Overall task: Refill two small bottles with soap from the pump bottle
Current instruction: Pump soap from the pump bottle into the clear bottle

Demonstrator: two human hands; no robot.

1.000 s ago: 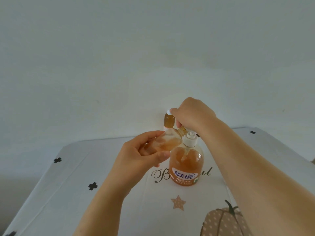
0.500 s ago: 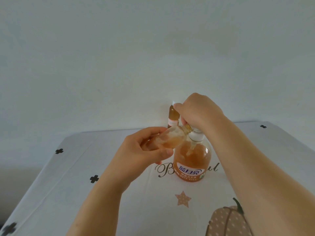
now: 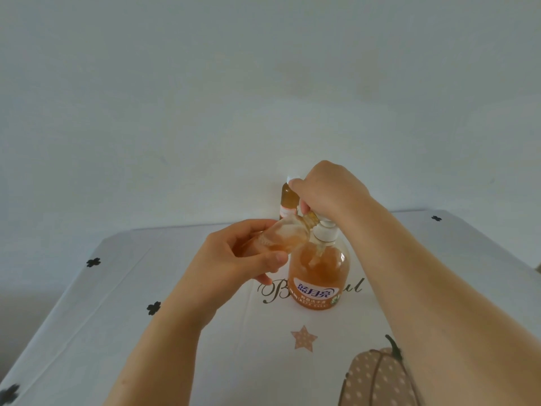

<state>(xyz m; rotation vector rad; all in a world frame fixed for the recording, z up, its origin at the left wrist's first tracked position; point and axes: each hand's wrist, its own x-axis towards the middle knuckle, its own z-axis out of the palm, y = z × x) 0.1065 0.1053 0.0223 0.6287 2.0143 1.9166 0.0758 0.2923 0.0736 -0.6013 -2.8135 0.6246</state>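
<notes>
An orange pump bottle (image 3: 318,273) with a white collar and a blue label stands at the table's middle. My right hand (image 3: 328,190) curls over its pump head from above and hides the nozzle. My left hand (image 3: 240,253) grips a small clear bottle (image 3: 285,235), tilted with its open neck up against the pump's spout; some orange soap lies inside it. A second small bottle (image 3: 287,202), filled with amber soap and white-capped, stands upright behind, partly hidden by my right hand.
The table wears a white cloth (image 3: 117,317) printed with black clovers, script lettering, a star (image 3: 303,337) and a dotted pumpkin (image 3: 377,379). A plain pale wall rises just behind the table's far edge.
My view shifted slightly, so everything sits a little further right and higher. Both hands keep their holds; the small bottle stays at the spout.
</notes>
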